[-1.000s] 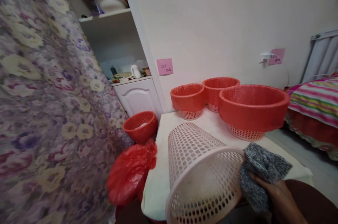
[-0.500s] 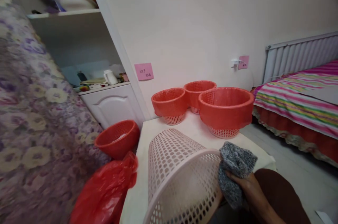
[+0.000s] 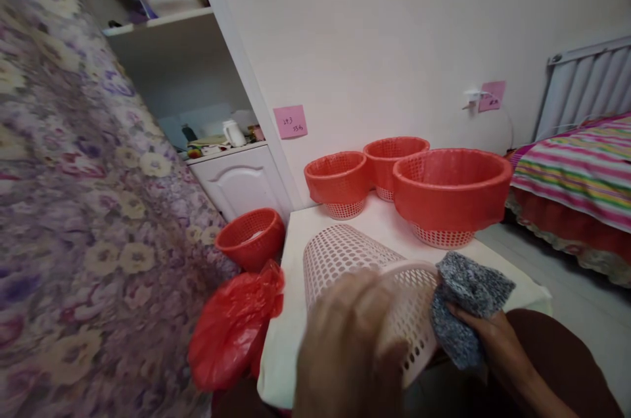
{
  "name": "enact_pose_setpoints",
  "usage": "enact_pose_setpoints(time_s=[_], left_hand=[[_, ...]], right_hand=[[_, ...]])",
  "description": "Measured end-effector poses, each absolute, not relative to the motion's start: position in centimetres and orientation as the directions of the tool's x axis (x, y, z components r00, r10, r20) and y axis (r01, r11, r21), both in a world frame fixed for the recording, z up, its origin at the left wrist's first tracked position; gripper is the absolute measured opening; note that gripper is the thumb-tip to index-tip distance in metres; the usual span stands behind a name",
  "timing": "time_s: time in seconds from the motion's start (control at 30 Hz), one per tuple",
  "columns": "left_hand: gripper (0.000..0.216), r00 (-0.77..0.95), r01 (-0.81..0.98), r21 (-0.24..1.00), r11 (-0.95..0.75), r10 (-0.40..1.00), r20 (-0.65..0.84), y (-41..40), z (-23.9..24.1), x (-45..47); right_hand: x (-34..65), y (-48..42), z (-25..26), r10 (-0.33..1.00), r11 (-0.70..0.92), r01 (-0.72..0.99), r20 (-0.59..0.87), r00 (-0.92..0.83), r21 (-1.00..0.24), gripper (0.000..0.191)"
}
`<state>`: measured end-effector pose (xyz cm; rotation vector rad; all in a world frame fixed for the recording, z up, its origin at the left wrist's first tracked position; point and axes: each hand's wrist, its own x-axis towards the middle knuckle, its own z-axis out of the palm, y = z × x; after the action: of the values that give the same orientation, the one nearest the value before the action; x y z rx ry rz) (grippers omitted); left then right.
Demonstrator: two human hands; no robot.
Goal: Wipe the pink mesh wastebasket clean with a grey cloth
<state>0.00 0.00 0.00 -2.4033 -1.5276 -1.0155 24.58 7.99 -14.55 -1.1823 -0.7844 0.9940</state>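
Two hands now work the pale perforated basket [image 3: 374, 273], which lies on its side at the near edge of the white table [image 3: 296, 313]. The left hand [image 3: 345, 346], absent half a second ago, has come up and curls over the basket's rim, steadying it. The right hand [image 3: 486, 339] stays closed on a grey cloth [image 3: 466, 303] pressed against the rim. Three red-lined baskets [image 3: 451, 191] stand behind, apart.
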Motion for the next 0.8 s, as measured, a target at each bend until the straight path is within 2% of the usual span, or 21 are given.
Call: enact_pose_setpoints(time_s=[0.1,0.17,0.27,0.37,0.43,0.5,0.6,0.73,0.8], left_hand=[[0.062,0.369,0.848,0.133,-0.513,0.752,0.547,3.0,-0.6,-0.4],[0.056,0.399,0.848,0.101,-0.520,0.753,0.524,4.2,-1.2,-0.7],[0.035,0.365,0.848,0.157,-0.505,0.774,0.518,4.7,-1.6,-1.0],[0.035,0.377,0.859,0.172,-0.481,0.824,0.424,4.7,-0.6,-1.1],[0.041,0.374,0.880,0.150,-0.450,0.853,0.364,4.9,0.4,-1.1],[0.040,0.355,0.889,0.155,-0.431,0.862,0.361,5.1,1.1,-1.1],[0.035,0.337,0.853,0.243,-0.462,0.843,0.420,5.2,1.3,-0.9],[0.035,0.352,0.783,0.340,-0.521,0.821,0.449,4.9,0.6,-1.0],[0.038,0.332,0.781,0.349,-0.517,0.818,0.470,4.6,0.0,-1.6]], right_hand=[[24.7,8.3,-14.8,0.926,0.047,-0.213,-0.037,0.375,-0.976,0.065],[24.8,8.8,-14.7,0.932,0.071,-0.159,0.009,0.361,-0.985,0.065],[24.6,9.5,-13.8,0.944,0.146,-0.026,0.131,0.302,-0.989,0.056],[23.5,10.2,-11.6,0.934,0.279,0.116,0.297,0.199,-0.953,0.040],[22.4,10.4,-9.7,0.916,0.360,0.179,0.384,0.119,-0.916,0.034],[20.9,10.4,-7.8,0.888,0.437,0.213,0.457,0.053,-0.874,0.037],[18.6,9.5,-5.2,0.803,0.587,0.257,0.593,-0.060,-0.768,0.047],[16.3,8.2,-2.8,0.648,0.753,0.330,0.727,-0.226,-0.569,0.051],[16.2,8.2,-2.7,0.627,0.772,0.314,0.744,-0.231,-0.553,0.048]])
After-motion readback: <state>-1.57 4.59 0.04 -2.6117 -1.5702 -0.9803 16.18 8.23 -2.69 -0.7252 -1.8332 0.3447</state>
